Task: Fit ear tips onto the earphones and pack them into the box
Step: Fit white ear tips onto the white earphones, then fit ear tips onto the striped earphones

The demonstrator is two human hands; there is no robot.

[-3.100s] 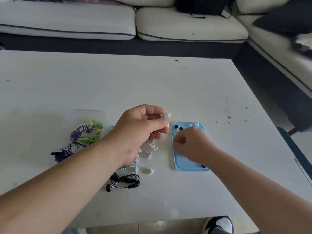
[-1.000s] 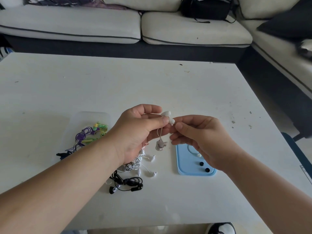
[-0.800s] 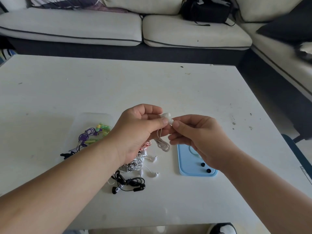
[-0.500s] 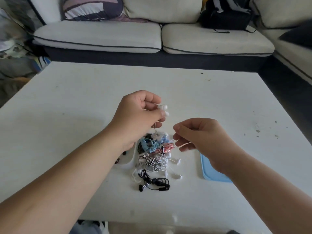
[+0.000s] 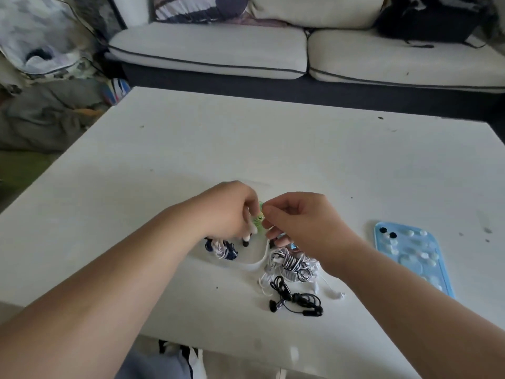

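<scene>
Earphone held over the box, both hands close.

On the table (image 5: 300, 160), the tray (image 5: 434, 269) of ear tips (image 5: 392, 235) lies right, and the clear box (image 5: 259, 265) sits mid-near under both hands. The left hand (image 5: 226, 212) curls down round a white earphone (image 5: 248, 237). It hangs from the fingers, long axis near upright, dark end pointing down into the box just below. The right hand (image 5: 300, 217), just beside, pinches what is probably its cord, though blur hides it. The left hand is nearer the drop.
</scene>
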